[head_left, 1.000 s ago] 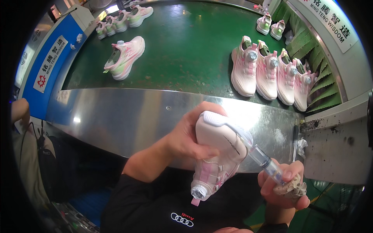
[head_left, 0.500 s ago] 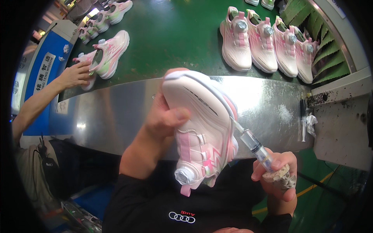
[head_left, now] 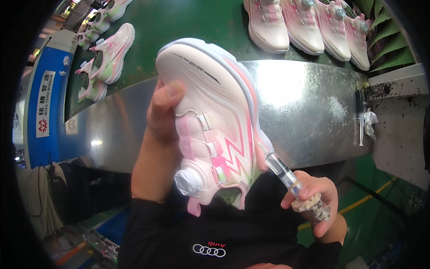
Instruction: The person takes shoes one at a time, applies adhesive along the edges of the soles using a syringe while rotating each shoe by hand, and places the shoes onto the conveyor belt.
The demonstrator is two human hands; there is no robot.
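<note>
My left hand (head_left: 163, 112) grips the pink-white shoe (head_left: 215, 121); my right hand (head_left: 316, 201) pinches the syringe (head_left: 284, 172), tip at its sole edge; gluing seems underway, unfinished.

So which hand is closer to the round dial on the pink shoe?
Left. The left hand grips the shoe just above the dial. The right hand holds a syringe off to the shoe's other side.
</note>
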